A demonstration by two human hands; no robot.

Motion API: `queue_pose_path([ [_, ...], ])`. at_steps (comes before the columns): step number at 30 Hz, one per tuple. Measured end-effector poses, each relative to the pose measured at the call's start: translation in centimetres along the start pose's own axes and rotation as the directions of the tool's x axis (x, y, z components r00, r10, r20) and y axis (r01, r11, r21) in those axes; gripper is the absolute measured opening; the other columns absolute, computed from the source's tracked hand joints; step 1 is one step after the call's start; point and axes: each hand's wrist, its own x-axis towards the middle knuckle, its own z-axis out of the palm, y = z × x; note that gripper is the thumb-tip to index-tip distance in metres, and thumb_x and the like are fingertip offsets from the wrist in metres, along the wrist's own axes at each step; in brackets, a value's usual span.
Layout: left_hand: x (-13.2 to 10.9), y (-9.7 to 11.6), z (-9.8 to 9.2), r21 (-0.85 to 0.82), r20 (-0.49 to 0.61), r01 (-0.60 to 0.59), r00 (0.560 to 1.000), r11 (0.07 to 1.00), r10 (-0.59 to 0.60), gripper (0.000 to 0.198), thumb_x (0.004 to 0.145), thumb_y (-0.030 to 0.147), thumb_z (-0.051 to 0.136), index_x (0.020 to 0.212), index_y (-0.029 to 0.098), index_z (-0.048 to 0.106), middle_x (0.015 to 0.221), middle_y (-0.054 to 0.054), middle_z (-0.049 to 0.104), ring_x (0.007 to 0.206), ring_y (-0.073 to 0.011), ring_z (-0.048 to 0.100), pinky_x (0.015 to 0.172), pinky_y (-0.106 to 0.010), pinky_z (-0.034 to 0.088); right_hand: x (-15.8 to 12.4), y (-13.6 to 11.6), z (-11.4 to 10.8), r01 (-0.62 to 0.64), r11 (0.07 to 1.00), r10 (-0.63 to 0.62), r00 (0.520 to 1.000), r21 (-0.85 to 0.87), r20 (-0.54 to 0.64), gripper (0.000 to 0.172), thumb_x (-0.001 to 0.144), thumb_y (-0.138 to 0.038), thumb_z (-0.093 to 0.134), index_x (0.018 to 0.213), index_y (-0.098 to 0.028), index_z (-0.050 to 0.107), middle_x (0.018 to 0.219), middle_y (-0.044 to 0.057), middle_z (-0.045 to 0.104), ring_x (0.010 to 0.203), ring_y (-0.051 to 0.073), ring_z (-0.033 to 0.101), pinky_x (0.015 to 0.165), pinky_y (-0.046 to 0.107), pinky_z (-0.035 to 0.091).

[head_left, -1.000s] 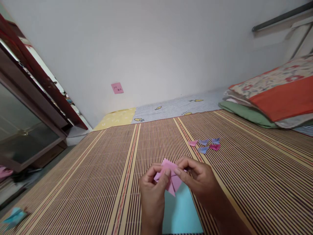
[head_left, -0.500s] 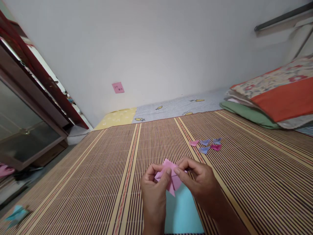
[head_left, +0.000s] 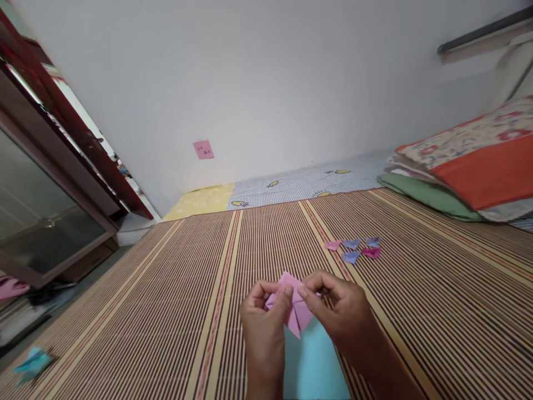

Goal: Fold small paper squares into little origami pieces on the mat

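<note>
Pink folded paper (head_left: 303, 315) sat between the two hands, above the upper end of a light-blue sheet (head_left: 315, 358) on the striped mat (head_left: 187, 300). It lay directly between both sets of fingers, neither hand clearly nearer: the left hand (head_left: 266, 316) gripped its left side, thumb flat on the front, while the right hand (head_left: 339, 303) pinched its upper right edge narrowly between thumb and fingers. Its longer axis ran from a top corner down to a point aimed roughly at the wearer, a crease crossing between the thumbs. The paper's back, its right corner and most fingertips behind it were hidden; the hands and paper covered the sheet's far end. Whether the paper touched the sheet could not be told.
</note>
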Motion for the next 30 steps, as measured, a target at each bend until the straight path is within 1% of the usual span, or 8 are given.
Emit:
queue_pose_path([
  [6, -0.03, -0.22, 0.03, -0.036, -0.005, -0.006, 1.000, 0.999, 0.006, 0.031, 0.071, 0.033, 0.089, 0.071, 0.015, 0.064, 0.066, 0.001, 0.064, 0.058, -0.0111, 0.056, 0.054, -0.020, 0.048, -0.17, -0.01, 0.03, -0.010, 1.000, 0.010, 1.000, 0.006, -0.003, 0.025, 0.092, -0.031, 0.062, 0.069, -0.021, 0.058, 0.067, -0.001, 0.061, 0.065, 0.018, 0.057, 0.061, 0.031, 0.043],
  [13, -0.07, -0.13, 0.16, 0.009, -0.015, -0.070, 0.997, 0.998, 0.070, 0.031, 0.072, 0.035, 0.088, 0.072, 0.016, 0.064, 0.068, 0.000, 0.065, 0.060, -0.0126, 0.058, 0.055, -0.021, 0.049, -0.31, -0.10, -0.07, 0.007, 0.999, -0.008, 1.000, -0.041, -0.023, 0.025, 0.092, -0.031, 0.062, 0.069, -0.021, 0.060, 0.067, -0.001, 0.062, 0.064, 0.017, 0.057, 0.062, 0.031, 0.042],
  [19, -0.36, 0.18, 0.09, 0.035, -0.017, -0.075, 0.997, 0.997, 0.075, 0.031, 0.072, 0.037, 0.088, 0.072, 0.016, 0.065, 0.070, -0.001, 0.066, 0.060, -0.0134, 0.059, 0.054, -0.021, 0.050, -0.34, -0.47, -0.06, 0.006, 0.998, -0.007, 1.000, -0.061, -0.024, 0.025, 0.093, -0.031, 0.062, 0.070, -0.021, 0.061, 0.065, -0.002, 0.061, 0.062, 0.016, 0.056, 0.060, 0.029, 0.041],
  [30, -0.29, 0.39, 0.30, 0.017, -0.012, -0.080, 0.997, 0.997, 0.080, 0.031, 0.071, 0.037, 0.088, 0.070, 0.016, 0.065, 0.068, 0.000, 0.065, 0.060, -0.0135, 0.059, 0.054, -0.022, 0.050, -0.41, -0.44, 0.00, 0.004, 0.999, -0.005, 1.000, -0.053, -0.021, 0.026, 0.093, -0.031, 0.060, 0.069, -0.021, 0.058, 0.066, -0.001, 0.061, 0.063, 0.017, 0.057, 0.061, 0.031, 0.042],
])
